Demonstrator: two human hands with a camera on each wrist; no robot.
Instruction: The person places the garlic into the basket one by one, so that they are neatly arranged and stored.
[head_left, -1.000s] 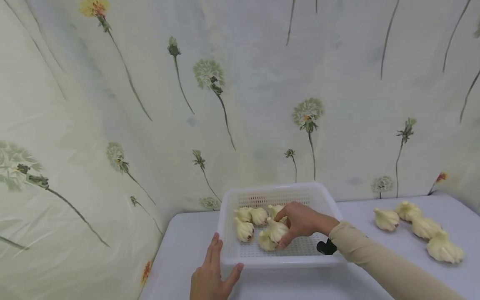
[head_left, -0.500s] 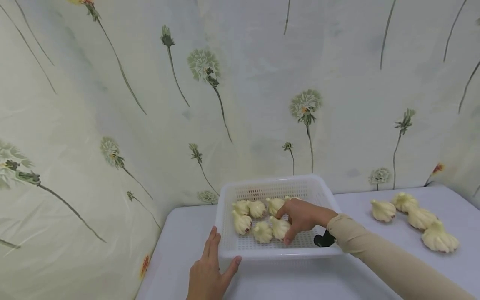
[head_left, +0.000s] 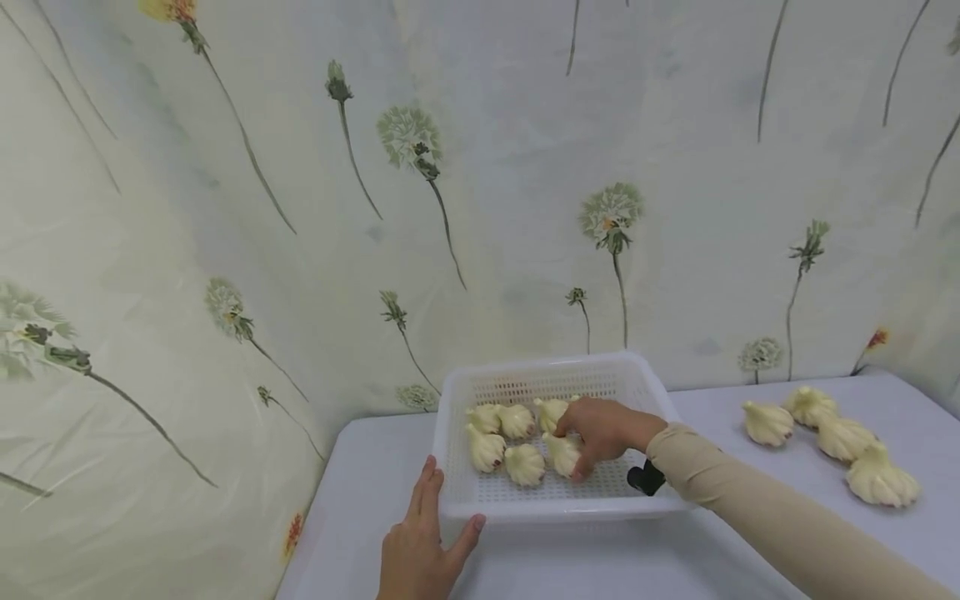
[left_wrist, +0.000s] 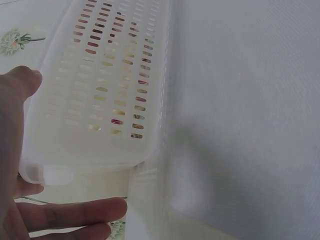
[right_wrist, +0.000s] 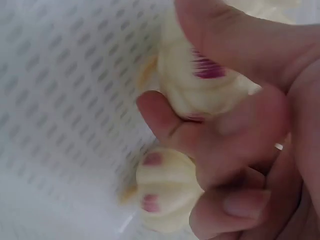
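Observation:
A white perforated plastic basket [head_left: 555,508] stands on the table with several pale garlic bulbs inside, including one front bulb [head_left: 525,465]. My right hand [head_left: 607,432] reaches into it and pinches a garlic bulb [head_left: 562,455] between thumb and fingers, low over the basket floor. The right wrist view shows the thumb across this bulb [right_wrist: 185,75], with purple streaks on its skin; another bulb [right_wrist: 167,190] lies close by. At the basket's near left corner my left hand [head_left: 422,546] rests with its thumb at the front rim and its fingers extended along the left side.
Several more garlic bulbs [head_left: 843,437] lie grouped on the white-covered table [head_left: 360,500], right of the basket. A flower-printed curtain [head_left: 510,208] hangs right behind the table and along its left. A small black device [head_left: 647,478] sits at the right wrist.
The garlic bulb in my right hand has come down and slightly right, from overlapping the front bulb to a place beside it. My left hand stays at the basket corner.

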